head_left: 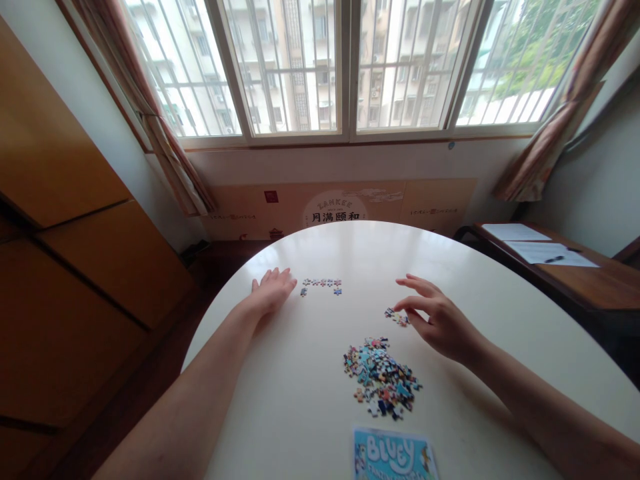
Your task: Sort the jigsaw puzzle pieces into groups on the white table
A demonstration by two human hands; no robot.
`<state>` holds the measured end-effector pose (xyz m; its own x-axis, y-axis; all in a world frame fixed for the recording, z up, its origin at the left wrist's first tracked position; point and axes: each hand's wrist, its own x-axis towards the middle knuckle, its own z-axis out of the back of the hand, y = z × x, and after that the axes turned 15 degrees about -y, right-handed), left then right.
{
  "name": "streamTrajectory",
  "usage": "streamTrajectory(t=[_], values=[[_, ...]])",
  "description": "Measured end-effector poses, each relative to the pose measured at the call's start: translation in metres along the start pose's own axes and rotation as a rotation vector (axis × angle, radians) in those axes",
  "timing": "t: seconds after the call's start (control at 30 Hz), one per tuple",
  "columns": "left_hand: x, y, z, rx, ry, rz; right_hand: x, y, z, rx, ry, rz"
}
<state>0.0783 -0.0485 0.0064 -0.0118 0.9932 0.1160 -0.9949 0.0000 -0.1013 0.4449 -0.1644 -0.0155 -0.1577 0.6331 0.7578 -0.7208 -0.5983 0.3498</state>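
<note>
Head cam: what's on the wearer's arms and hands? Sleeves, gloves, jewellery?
Nothing worn that shows. Left hand and right hand are bare: no gloves, rings or watch. Left forearm and right forearm are uncovered to the frame edge: no sleeves or bands.

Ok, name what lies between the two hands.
Head view: a short row of puzzle pieces near the left hand, a small cluster at the right hand.

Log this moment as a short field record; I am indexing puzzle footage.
Left hand: palm down on the white table, beside the row of pieces
Right hand: fingers spread, fingertips at the small cluster
Pile: loose pieces, nearer the person than the cluster
Bluey card: at the table's near edge
Papers: on the brown side table, right
</note>
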Motion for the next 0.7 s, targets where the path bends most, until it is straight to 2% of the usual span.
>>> streamTrajectory(t=[0.13,0.7], values=[[0.001,-0.0009,-0.0025,0.037,0.002,-0.049,-0.0003,-0.0002,-0.0012,0.006,0.011,-0.005],[0.0024,0.0005,-0.0018,0.029,-0.036,-0.055,-0.0023,-0.0008,-0.0014,0.018,0.017,-0.025]])
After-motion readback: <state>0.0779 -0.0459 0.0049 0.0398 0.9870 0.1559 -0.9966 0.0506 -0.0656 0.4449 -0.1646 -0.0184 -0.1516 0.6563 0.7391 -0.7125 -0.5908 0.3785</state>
